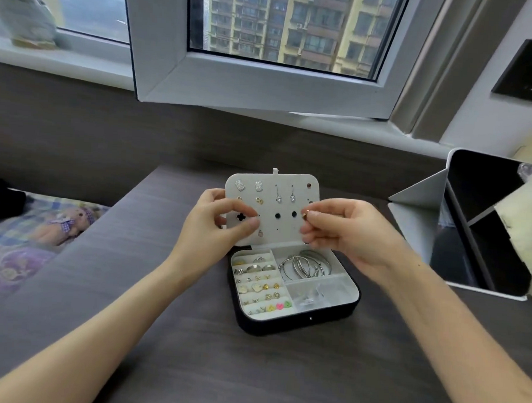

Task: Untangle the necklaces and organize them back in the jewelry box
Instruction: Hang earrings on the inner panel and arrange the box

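Jewelry box [298, 324] open on table [249, 370], below hands; left hand [217, 226] pinches black clover charm [241, 217], right hand [346, 233] pinches gold bead [305, 215], held apart, probably tensioning necklace chain too fine to see

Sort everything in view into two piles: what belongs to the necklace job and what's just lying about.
Job: jewelry box, its earring panel, gold piece pinched by right hand, left hand at the black clover charm.
Lying about: white organizer, plush toy, vase.
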`<state>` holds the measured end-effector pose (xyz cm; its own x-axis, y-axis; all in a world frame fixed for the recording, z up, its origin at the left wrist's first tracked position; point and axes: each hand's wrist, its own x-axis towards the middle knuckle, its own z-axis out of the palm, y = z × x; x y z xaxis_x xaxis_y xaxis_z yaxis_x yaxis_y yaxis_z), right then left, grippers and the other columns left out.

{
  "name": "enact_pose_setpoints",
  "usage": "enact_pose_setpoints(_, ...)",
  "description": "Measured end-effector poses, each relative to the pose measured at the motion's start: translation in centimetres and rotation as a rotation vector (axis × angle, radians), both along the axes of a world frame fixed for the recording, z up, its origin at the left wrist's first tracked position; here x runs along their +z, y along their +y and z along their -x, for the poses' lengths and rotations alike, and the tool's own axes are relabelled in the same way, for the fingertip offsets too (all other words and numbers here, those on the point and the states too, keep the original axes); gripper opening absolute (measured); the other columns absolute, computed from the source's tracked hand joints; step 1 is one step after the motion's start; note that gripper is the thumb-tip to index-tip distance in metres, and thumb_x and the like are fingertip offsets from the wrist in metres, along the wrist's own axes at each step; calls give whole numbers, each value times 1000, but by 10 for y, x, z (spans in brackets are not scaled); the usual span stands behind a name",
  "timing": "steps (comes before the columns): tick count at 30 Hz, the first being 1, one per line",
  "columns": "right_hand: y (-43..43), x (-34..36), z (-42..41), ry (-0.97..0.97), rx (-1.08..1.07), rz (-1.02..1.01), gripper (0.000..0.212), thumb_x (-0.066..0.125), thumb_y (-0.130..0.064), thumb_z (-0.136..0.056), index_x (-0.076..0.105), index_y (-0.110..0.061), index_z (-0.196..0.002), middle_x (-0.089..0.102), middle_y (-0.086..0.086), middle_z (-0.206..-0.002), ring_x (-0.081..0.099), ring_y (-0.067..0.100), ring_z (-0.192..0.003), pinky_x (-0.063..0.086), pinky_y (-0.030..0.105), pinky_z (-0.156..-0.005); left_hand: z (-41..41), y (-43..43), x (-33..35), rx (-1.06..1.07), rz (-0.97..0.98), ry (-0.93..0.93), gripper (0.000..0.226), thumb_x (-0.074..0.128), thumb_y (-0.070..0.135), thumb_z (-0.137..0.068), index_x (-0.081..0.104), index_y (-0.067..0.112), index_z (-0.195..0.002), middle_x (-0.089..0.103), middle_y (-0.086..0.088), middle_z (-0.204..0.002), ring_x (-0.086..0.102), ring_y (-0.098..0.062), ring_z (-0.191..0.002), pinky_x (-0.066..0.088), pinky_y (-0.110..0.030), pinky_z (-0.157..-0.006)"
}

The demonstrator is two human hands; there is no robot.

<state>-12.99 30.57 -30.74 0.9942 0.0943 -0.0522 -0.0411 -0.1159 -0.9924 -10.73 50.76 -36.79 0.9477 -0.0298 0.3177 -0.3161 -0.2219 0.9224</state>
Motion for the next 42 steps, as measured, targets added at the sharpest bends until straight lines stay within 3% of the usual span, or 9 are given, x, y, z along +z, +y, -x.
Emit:
enact_pose_setpoints(2,27,-3,-4,64,60,-167,5,56,-2,-91,60,1,-92,70,12,-73,69,19,-65,57,24,-60,1,0,2,-23,118,52,3,74,23,-78,73,23,-82,55,7,-116,58,-32,-101,51,-43,-88)
enact_pose_setpoints(5,56,-12,-11,32,-27,-216,12,58,-6,-92,56,4,-99,70,11,-71,68,18,-61,55,23,-53,4,-2,7,-44,233,56,15,70,32,-74,75,21,-82,59,3,-114,62,-23,-102,53,-41,-90)
enact_pose_setpoints(7,67,-20,-14,-79,-110,-169,10,61,-7,-90,60,3,-93,69,8,-67,64,12,-54,49,21,-48,5,-3,8,-40,245,30,19,67,37,-71,75,23,-80,60,4,-112,63,-17,-99,54,-35,-87)
enact_pose_setpoints(12,73,-37,-14,-430,-224,135,4,69,-13,-84,71,-12,-81,70,-2,-72,62,5,-63,51,22,-62,0,-2,2,-15,211,8,13,68,25,-81,72,12,-82,60,3,-110,64,-20,-97,55,-31,-81)
enact_pose_setpoints(18,77,-39,-5,-578,-209,255,12,66,-10,-86,69,-20,-83,67,-8,-77,62,-1,-71,46,9,-62,-2,0,-1,-8,90,-62,8,60,18,-91,67,15,-88,57,3,-104,59,-14,-98,50,-36,-88)
enact_pose_setpoints(23,79,-44,-8,-664,-237,347,4,68,-15,-85,70,-16,-81,67,-6,-76,63,7,-71,51,21,-65,-1,1,0,-8,-2,-186,14,53,26,-87,64,18,-84,53,5,-98,57,-15,-88,50,-36,-78)
enact_pose_setpoints(28,62,-28,-14,-575,36,283,16,69,-10,-84,71,-14,-100,69,-6,-88,65,4,-80,51,17,-74,-6,7,2,-111,52,-117,10,59,32,-81,65,26,-77,50,4,-95,54,-16,-88,46,-33,-80)
enact_pose_setpoints(35,46,-12,-16,-419,285,193,10,77,-5,-72,71,-9,-79,70,8,-72,63,13,-62,55,26,-63,-4,23,16,-300,33,-31,26,69,35,-64,71,10,-72,51,-10,-99,53,-28,-96,45,-48,-86)
enact_pose_setpoints(42,45,-12,-16,-194,502,13,3,67,-5,-78,65,-2,-78,63,0,-64,55,9,-55,48,19,-56,-4,30,19,-520,119,114,12,68,25,-63,68,13,-61,51,6,-92,53,-13,-91,44,-27,-83)
